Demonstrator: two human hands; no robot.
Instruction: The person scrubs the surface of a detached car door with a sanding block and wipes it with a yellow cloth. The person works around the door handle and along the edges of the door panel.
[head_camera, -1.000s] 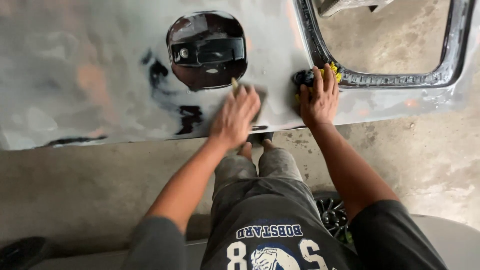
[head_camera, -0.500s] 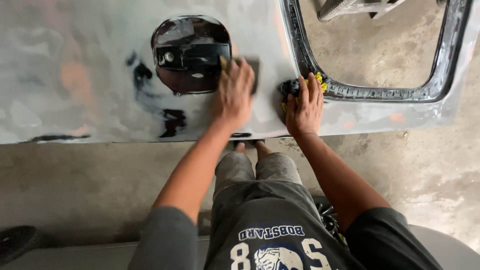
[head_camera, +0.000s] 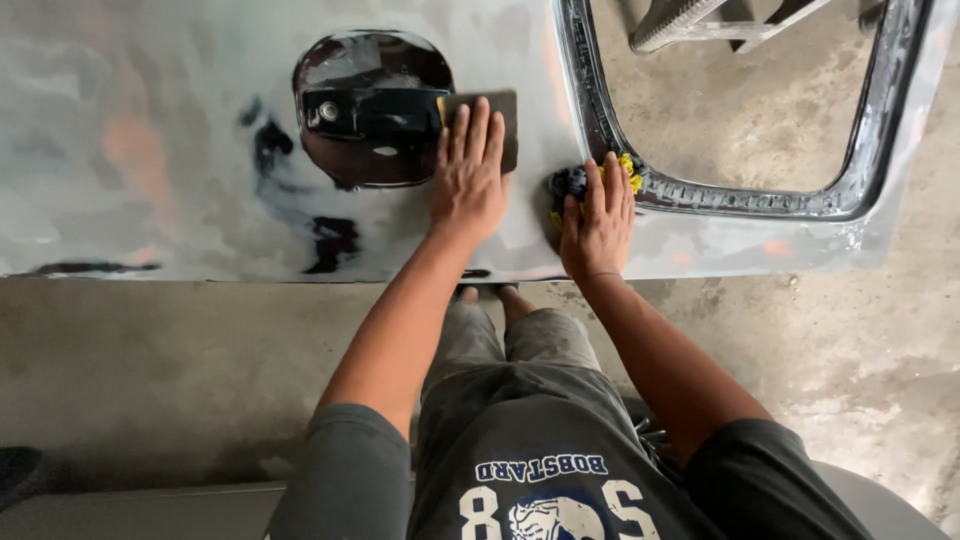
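1. Grey, dull and sanded, the car door panel (head_camera: 200, 130) lies flat across the top of the head view, with dark patches showing through its surface.
2. The black door handle recess (head_camera: 370, 105) sits near the middle of the panel; everything below is placed from it.
3. Just right of the recess, a dark sheet of sandpaper (head_camera: 500, 125) lies flat on the panel, touching the recess edge.
4. The left hand (head_camera: 468, 175) lies open on that sandpaper, fingers straight and together, palm pressing it down rather than gripping it.
5. Further right of the recess, the right hand (head_camera: 597, 220) rests flat with spread fingers on a dark and yellow rag (head_camera: 570, 182), which sits at the corner of the window opening (head_camera: 740, 110).
6. Below the recess, beyond the panel's near edge, lies the concrete floor (head_camera: 150, 370), where the person's bare feet (head_camera: 490, 298) show.
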